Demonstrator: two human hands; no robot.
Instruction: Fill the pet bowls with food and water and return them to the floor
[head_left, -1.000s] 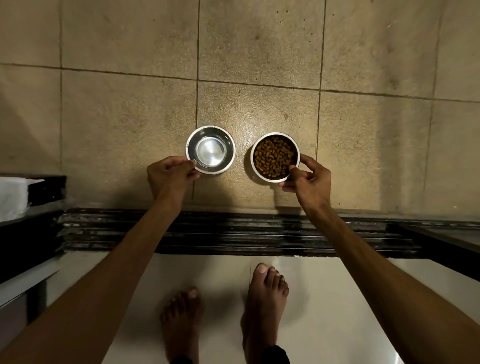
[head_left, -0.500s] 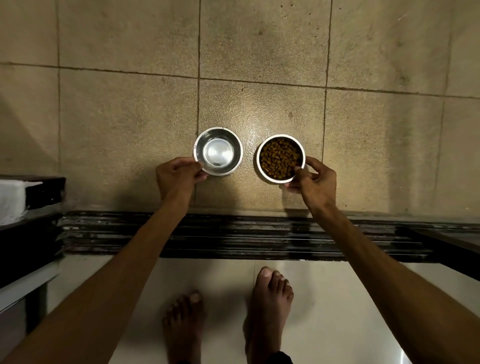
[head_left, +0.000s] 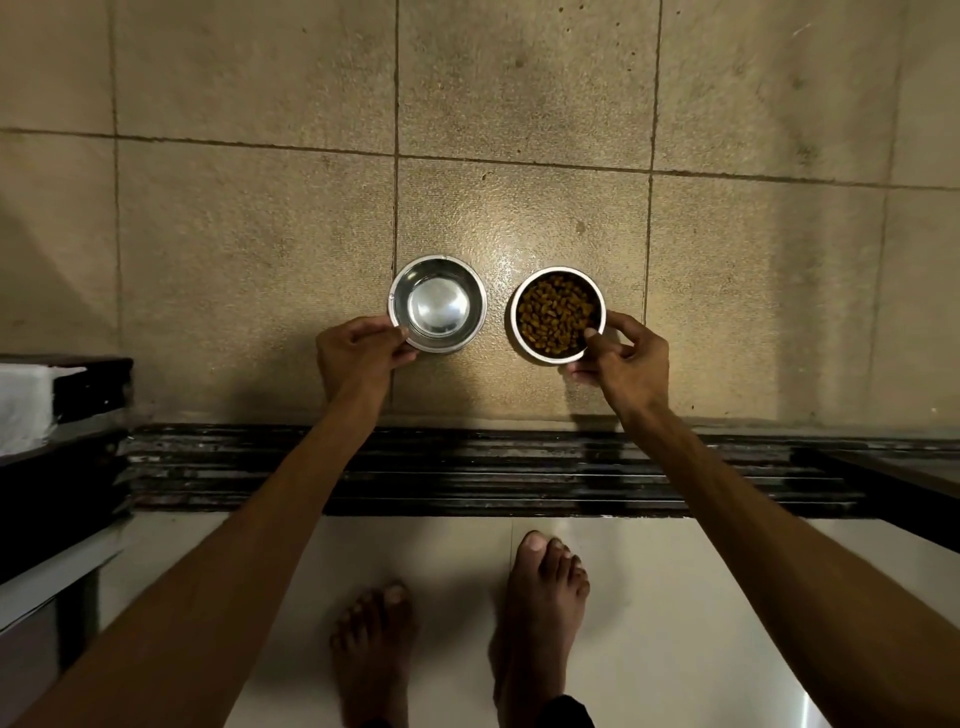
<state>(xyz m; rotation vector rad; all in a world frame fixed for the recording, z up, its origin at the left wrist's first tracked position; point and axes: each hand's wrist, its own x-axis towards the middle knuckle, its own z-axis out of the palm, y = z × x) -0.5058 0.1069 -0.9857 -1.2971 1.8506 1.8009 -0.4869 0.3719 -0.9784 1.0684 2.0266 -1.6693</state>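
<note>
Two round steel pet bowls are side by side over the rough tan floor tiles beyond a door track. The left bowl (head_left: 439, 303) looks shiny inside; I cannot tell whether it holds water. My left hand (head_left: 358, 356) grips its near-left rim. The right bowl (head_left: 557, 314) is full of brown kibble. My right hand (head_left: 621, 356) pinches its near-right rim, thumb over the edge. Whether the bowls touch the floor is unclear.
A dark sliding-door track (head_left: 493, 470) runs across between me and the bowls. My bare feet (head_left: 540, 613) stand on glossy pale tiles on the near side. A dark ledge with a white cloth (head_left: 26, 400) sits at the left edge.
Both hands and both bowls have shifted slightly to the right and a little lower in view, staying side by side. The grips have not changed.
</note>
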